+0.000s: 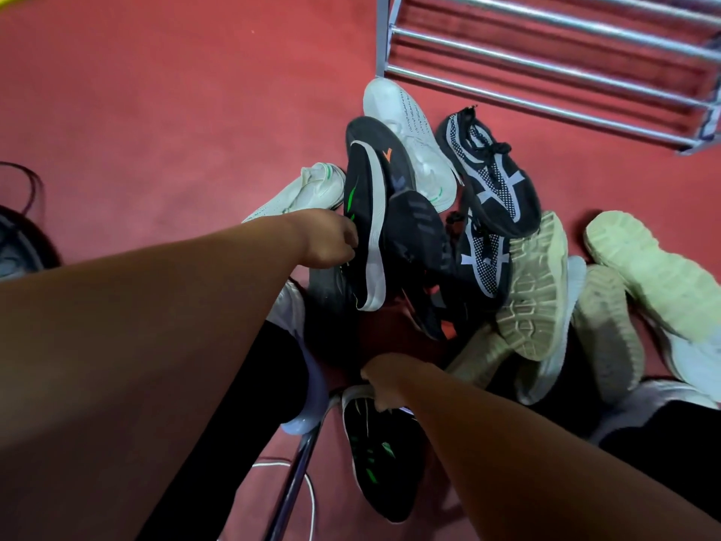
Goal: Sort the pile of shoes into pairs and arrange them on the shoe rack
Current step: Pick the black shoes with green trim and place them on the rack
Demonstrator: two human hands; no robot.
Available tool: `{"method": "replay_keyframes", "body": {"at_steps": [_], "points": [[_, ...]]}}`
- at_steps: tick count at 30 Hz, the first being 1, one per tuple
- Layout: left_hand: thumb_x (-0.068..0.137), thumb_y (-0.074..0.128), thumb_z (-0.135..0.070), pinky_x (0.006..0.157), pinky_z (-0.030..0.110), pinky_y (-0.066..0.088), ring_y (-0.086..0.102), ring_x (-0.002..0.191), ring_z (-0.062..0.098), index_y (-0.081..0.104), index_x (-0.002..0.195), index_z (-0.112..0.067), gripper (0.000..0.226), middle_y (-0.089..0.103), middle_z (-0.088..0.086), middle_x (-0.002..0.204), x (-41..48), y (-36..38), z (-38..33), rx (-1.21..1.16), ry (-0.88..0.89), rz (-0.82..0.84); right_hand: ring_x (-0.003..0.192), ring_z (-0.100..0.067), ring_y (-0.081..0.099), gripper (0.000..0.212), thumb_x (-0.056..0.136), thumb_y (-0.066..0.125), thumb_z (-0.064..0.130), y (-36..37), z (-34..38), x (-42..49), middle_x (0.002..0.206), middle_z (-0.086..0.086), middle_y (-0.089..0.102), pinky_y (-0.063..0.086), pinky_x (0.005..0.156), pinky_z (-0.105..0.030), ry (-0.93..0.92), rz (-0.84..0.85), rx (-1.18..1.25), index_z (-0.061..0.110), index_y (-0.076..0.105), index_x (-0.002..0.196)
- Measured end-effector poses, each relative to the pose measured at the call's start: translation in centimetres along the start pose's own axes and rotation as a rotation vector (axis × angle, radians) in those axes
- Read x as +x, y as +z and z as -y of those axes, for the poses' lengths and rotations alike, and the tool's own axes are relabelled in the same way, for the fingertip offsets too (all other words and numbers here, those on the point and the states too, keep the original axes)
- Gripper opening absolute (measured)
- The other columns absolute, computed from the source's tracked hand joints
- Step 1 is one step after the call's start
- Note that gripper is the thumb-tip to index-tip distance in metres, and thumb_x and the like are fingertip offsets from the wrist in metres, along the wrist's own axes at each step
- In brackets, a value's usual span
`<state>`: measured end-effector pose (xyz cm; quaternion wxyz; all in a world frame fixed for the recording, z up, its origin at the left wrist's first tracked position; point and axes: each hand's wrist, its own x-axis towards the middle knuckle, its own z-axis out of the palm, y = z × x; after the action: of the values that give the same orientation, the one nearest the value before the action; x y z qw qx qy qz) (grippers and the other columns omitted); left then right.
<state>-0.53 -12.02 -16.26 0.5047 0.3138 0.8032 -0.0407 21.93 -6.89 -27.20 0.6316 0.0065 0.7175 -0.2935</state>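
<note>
Pairing under way, it seems: left hand (331, 240) grips a black green-striped shoe (366, 228) at the left edge of the pile (487, 197), while right hand (384, 384) clutches its likely twin (380, 458) on the near floor. Shoe rack (546, 68) waits far right, beyond the pile

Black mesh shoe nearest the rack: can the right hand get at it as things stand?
Probably not yet. The black mesh shoe lies uppermost with nothing over it, but the right hand is gripping a black shoe with green marks. Once that is set down, the way looks free.
</note>
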Motion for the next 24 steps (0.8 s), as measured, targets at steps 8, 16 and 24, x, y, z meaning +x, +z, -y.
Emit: {"method": "replay_keyframes", "body": {"at_steps": [8,16,24], "points": [[0.097,0.053,-0.024,0.091,0.022,0.035,0.052,0.127,0.022,0.054,0.141,-0.032,0.045,0.056,0.000,0.142,1.0,0.1,-1.6,-0.077,-0.003,-0.037,0.079,-0.019,0.068,0.024,0.077,0.072,0.019,-8.4,-1.7,-4.9,0.090,-0.002,0.071,0.058,0.066,-0.031,0.015,-0.124,0.251,0.020,0.072,0.101],[0.093,0.052,-0.013,0.098,0.034,0.044,0.055,0.123,0.031,0.058,0.129,-0.018,0.037,0.061,0.011,0.133,1.3,-1.5,-2.5,-0.077,-0.008,-0.118,0.075,-0.024,0.062,0.027,0.079,0.065,0.004,-16.8,-3.1,-9.7,0.083,-0.013,0.063,0.058,0.074,-0.038,0.027,-0.321,0.502,0.008,0.069,0.105],[0.092,0.053,-0.012,0.051,0.030,0.030,0.052,0.069,0.029,0.042,0.061,-0.013,0.032,0.062,0.020,0.088,1.7,-1.6,-2.0,-0.100,-0.032,-0.187,0.074,-0.023,0.054,0.022,0.063,0.068,0.016,-22.8,-4.5,-12.0,0.084,-0.010,0.053,0.058,0.067,-0.032,-0.001,-0.630,0.656,0.014,0.071,0.085]]}}
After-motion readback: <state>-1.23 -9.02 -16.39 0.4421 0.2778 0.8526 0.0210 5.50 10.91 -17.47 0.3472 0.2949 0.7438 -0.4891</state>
